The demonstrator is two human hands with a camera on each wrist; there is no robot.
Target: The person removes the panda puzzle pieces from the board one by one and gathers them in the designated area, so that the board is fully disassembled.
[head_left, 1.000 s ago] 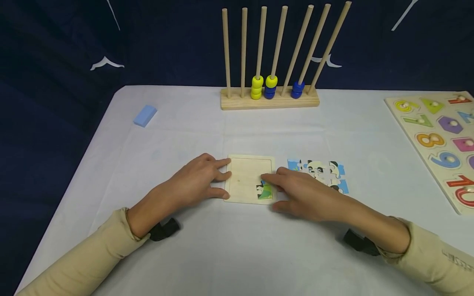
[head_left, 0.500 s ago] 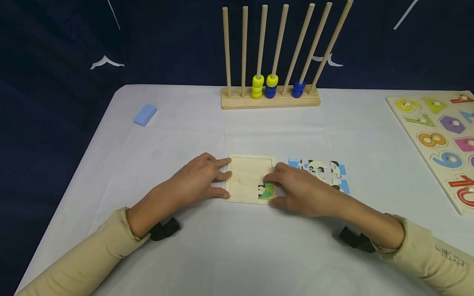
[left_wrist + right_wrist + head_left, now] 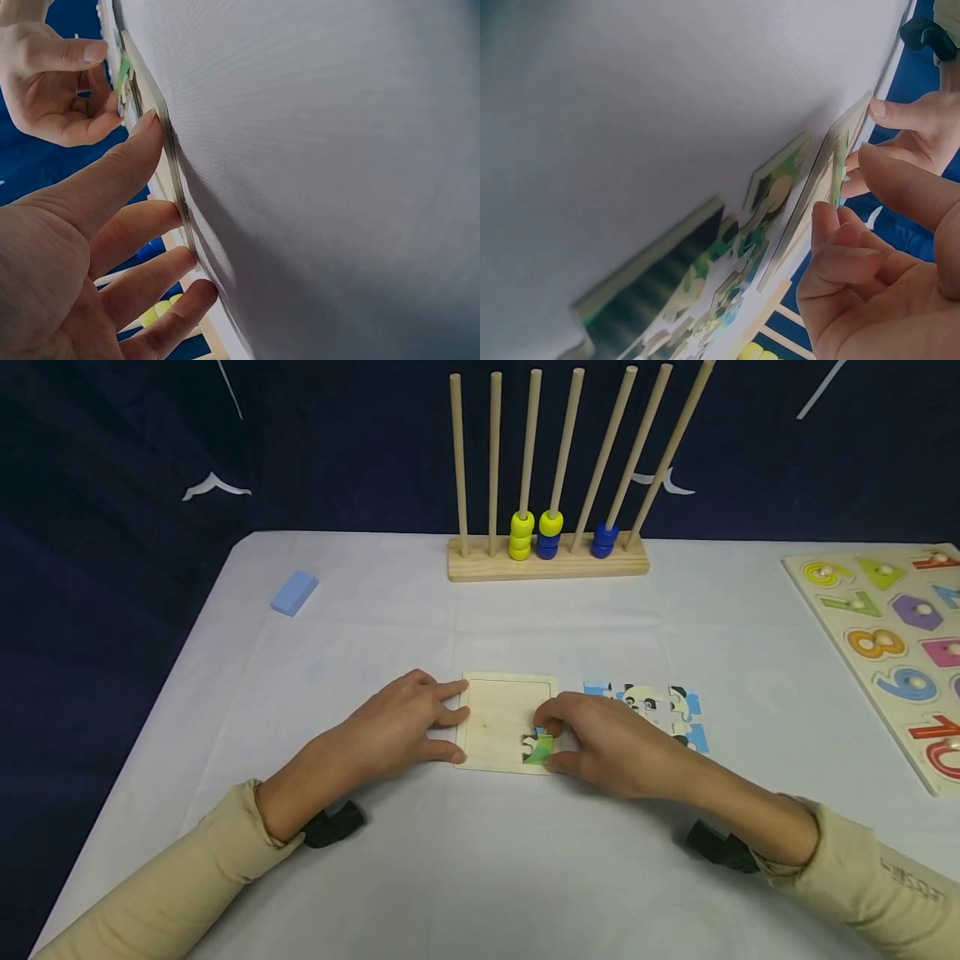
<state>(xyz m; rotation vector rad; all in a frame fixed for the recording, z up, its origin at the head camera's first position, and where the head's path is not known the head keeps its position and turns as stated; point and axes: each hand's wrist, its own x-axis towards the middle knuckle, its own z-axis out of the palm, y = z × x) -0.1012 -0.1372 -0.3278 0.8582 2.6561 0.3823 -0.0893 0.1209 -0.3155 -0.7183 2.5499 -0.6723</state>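
A shallow square wooden puzzle tray (image 3: 498, 702) lies on the table in front of me. My left hand (image 3: 397, 727) rests its thumb and fingertips along the tray's left edge, fingers spread. In the tray's lower right corner sits a green, black and white jigsaw piece (image 3: 538, 750) with a little blue on top. My right hand (image 3: 615, 747) has its thumb and curled fingers at opposite ends of that piece, pinching it; the fingers partly cover it. To the right lie several panda jigsaw pieces (image 3: 651, 706), partly hidden behind the right hand and seen close up in the right wrist view.
A wooden bead rack (image 3: 547, 568) with tall pegs and yellow and blue beads stands at the back. A blue block (image 3: 295, 593) lies at the far left. A number and shape peg board (image 3: 885, 668) lies at the right, cut off by the view.
My right hand has shifted slightly, its index finger drawing back and curling at the top of the corner piece. The left hand stays on the tray's edge.
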